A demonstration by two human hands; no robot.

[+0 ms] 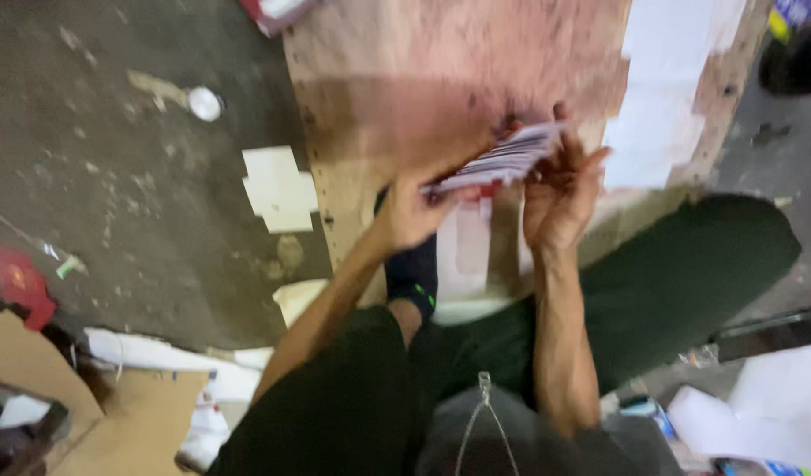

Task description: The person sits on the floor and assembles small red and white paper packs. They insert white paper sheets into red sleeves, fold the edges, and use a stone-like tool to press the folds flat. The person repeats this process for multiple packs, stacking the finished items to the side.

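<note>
While the blur smears everything, the left hand (414,211) grips one end of a thin stack of white printed paper cards (498,160), the right hand (560,198) clasps the other, above a worn pinkish wooden board (405,79) on the floor

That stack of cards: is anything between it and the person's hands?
Nothing visible. The left hand grips one end of the stack of cards, and the right hand touches its other end, above the wooden board.

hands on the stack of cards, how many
2. The left hand grips the blurred stack of thin white cards at its lower left end; the right hand holds its upper right end.
</note>
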